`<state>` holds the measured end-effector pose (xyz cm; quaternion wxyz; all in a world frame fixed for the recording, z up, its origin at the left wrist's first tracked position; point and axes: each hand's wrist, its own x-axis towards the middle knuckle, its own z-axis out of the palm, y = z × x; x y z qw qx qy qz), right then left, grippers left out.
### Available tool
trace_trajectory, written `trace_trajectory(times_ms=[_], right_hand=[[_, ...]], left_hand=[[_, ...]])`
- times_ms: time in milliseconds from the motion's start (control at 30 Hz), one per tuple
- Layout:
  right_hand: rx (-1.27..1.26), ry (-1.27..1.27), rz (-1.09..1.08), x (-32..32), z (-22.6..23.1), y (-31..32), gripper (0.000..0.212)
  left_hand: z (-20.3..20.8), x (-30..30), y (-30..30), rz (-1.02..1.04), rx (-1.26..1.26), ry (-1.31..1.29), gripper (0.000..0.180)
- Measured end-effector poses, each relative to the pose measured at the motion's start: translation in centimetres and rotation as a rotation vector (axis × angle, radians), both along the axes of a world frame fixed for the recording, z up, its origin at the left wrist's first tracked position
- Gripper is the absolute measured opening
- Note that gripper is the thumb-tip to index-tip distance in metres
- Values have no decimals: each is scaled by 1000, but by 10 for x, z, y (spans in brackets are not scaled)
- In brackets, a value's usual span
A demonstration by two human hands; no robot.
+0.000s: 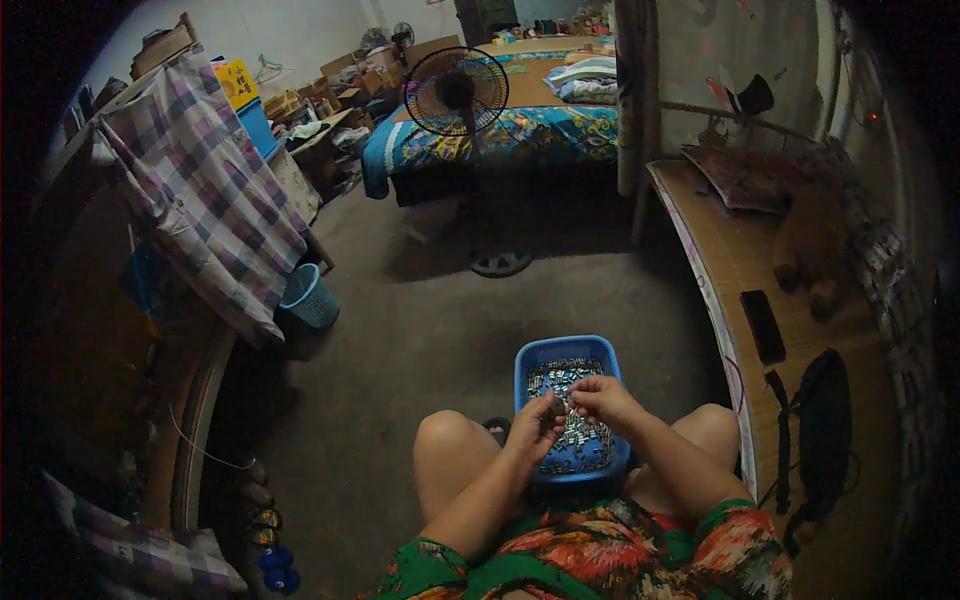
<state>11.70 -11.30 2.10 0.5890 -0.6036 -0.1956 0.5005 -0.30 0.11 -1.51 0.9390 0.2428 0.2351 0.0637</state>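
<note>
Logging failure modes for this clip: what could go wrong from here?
Small metallic-looking cylinders lie loose in the blue rectangular plastic tub between bare knees; a bump could spill some.
The bare left hand and bare right hand nearly meet over the tub; anything pinched there, too small to make out, might slip.

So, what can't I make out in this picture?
All in the head view:
- Whatever may be between the fingertips of the left hand and right hand: too small, and partly covered by the fingers.
- Fine detail on the shiny pieces in the tub: too small.
- What is behind the check cloth: the cloth hides it.
</note>
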Motion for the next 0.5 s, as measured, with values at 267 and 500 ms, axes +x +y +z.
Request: trace_trajectory(times_ms=[267,500], right_hand=[[-8,-12,-16,-2,14,-1,15],[61,-263,-19,-10,4,2,15]], left_hand=[[4,-1,-2,-4,50,22,21],[9,0,-6,-31,-18,-6,20]])
